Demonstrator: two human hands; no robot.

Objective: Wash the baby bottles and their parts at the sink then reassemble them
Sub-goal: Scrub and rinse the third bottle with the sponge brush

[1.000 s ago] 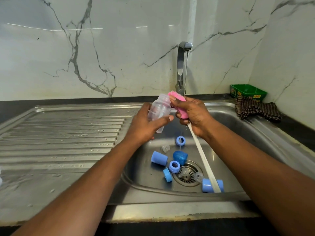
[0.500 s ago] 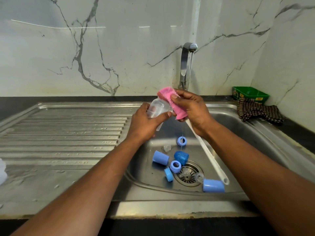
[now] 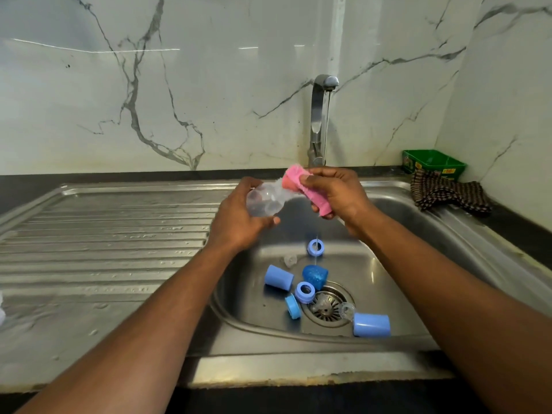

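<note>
One bottle of the set in hand, the rest of the parts waiting: washing step, scrubbing of the clear bottle by judgement, reassembly not yet begun. Left hand wrapped round the bottle body, fingers curled under it, thumb over the top, bottle tipped on its side with the mouth toward the right grip. Right hand clenched on the pink sponge brush, sponge head at or just inside the bottle mouth; cannot tell how deep. Brush handle hidden behind the right wrist. Both grips held over the sink, just in front of the tap, thin water stream falling below the right grip. Below both grips, on the sink floor near the drain: blue caps, blue rings and clear teats, all apart from the hands. Next, likely: push and twist of the sponge inside, firm hold against a wet, slippery bottle, then rinse under the stream.
</note>
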